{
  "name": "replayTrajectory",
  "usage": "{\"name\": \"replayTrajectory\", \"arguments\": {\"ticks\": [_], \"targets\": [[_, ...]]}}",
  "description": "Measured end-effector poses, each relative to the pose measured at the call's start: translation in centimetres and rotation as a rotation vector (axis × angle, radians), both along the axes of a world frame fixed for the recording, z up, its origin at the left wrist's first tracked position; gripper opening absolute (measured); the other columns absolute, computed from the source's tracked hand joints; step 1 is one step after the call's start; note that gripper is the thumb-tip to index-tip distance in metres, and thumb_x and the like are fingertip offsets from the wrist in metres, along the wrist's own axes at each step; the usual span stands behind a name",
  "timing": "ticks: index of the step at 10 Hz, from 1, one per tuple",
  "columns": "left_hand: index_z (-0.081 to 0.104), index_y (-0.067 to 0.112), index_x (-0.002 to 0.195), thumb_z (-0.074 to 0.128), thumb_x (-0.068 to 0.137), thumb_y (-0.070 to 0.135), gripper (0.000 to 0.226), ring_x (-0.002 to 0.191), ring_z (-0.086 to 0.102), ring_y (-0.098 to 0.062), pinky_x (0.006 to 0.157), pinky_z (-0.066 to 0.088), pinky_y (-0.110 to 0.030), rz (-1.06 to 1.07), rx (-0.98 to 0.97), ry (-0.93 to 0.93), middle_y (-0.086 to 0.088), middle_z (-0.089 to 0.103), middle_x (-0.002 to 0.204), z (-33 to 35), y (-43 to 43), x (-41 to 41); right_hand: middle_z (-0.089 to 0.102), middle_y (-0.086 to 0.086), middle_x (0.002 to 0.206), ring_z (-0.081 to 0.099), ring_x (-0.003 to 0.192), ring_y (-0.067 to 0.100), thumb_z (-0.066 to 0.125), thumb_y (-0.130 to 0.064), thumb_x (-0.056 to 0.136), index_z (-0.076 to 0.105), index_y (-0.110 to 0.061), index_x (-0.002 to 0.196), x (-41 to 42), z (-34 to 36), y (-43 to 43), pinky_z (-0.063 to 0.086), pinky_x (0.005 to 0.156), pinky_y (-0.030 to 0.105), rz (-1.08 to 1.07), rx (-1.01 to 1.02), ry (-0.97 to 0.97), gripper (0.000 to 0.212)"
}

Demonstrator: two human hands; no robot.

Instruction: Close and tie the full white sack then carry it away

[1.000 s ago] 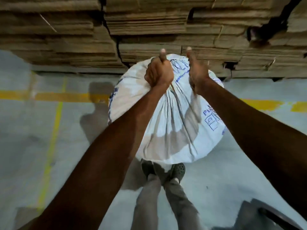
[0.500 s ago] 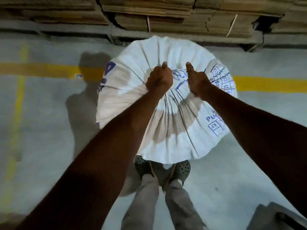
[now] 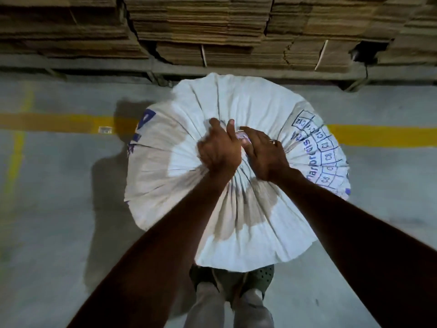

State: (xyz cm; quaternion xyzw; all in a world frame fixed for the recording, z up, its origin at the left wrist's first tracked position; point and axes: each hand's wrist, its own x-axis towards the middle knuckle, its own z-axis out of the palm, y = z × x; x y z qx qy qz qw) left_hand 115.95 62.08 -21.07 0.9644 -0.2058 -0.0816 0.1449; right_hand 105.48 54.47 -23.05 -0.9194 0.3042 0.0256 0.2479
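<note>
A full white woven sack point(image 3: 255, 223) with blue print stands on the grey floor right in front of my feet. Its mouth is gathered into a tight bunch at the top centre, with folds fanning out all round. My left hand point(image 3: 218, 150) is clenched around that gathered neck. My right hand point(image 3: 262, 155), with a ring on one finger, lies against the neck from the right, its fingers curled onto the bunched cloth. The tie itself is hidden between the two hands.
Stacks of flattened cardboard point(image 3: 212, 27) on a low pallet fill the far side just behind the sack. A yellow floor line point(image 3: 383, 136) runs left to right under the sack. My shoes point(image 3: 264, 275) peek out below it. Bare concrete floor point(image 3: 54, 209) lies on both sides.
Both hands have dropped their raised thumbs and closed together onto the gathered neck. The right hand has turned palm-down onto the bunch. The view has tilted a little further down.
</note>
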Motion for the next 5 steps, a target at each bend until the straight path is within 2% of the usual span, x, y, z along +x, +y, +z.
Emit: {"name": "replayTrajectory", "arguments": {"ticks": [1, 2, 3, 4, 5], "targets": [[0.047, 0.027, 0.141, 0.032, 0.106, 0.04, 0.041, 0.142, 0.042, -0.024, 0.116, 0.024, -0.053, -0.38, -0.102, -0.274, -0.001, 0.049, 0.15, -2.6, 2.6, 0.4, 0.049, -0.011, 0.154, 0.043, 0.144, 0.012, 0.018, -0.053, 0.109, 0.038, -0.036, 0.152, 0.8, -1.6, -0.9, 0.036, 0.112, 0.048, -0.037, 0.041, 0.049, 0.05], [0.039, 0.031, 0.149, 0.026, 0.107, 0.04, 0.045, 0.143, 0.04, -0.009, 0.117, 0.027, -0.048, -0.604, -0.09, -0.089, 0.009, 0.044, 0.155, -4.4, 4.3, 1.1, 0.05, -0.013, 0.154, 0.045, 0.143, 0.012, 0.02, -0.052, 0.109, 0.037, -0.036, 0.153, 0.5, -2.2, -1.1, 0.04, 0.111, 0.048, -0.032, 0.018, 0.036, 0.049], [0.028, 0.034, 0.153, 0.016, 0.105, 0.046, 0.051, 0.146, 0.033, -0.007, 0.12, 0.024, -0.047, -0.623, -0.03, 0.051, 0.012, 0.034, 0.16, -5.2, 4.8, 1.3, 0.043, -0.004, 0.162, 0.039, 0.149, 0.019, 0.024, -0.053, 0.109, 0.026, -0.029, 0.161, 0.4, -2.3, -0.8, 0.03, 0.116, 0.052, -0.044, 0.143, 0.096, 0.057], [0.022, 0.033, 0.156, 0.019, 0.105, 0.047, 0.053, 0.149, 0.029, -0.01, 0.119, 0.025, -0.051, -0.667, 0.049, 0.174, 0.008, 0.027, 0.164, -3.0, 3.9, 1.6, 0.03, 0.012, 0.168, 0.028, 0.154, 0.032, 0.023, -0.057, 0.106, 0.007, -0.016, 0.165, 0.1, -0.2, -0.7, 0.015, 0.123, 0.058, -0.089, 0.097, 0.174, 0.073], [0.018, 0.033, 0.158, 0.021, 0.106, 0.046, 0.054, 0.15, 0.027, -0.021, 0.116, 0.029, -0.053, -0.76, 0.059, 0.126, 0.001, 0.02, 0.166, 1.1, 5.5, 1.9, 0.013, 0.011, 0.173, 0.009, 0.16, 0.028, 0.022, -0.071, 0.099, -0.006, -0.015, 0.164, -2.5, 3.7, 1.2, 0.001, 0.125, 0.061, -0.122, 0.016, 0.188, 0.09]]}}
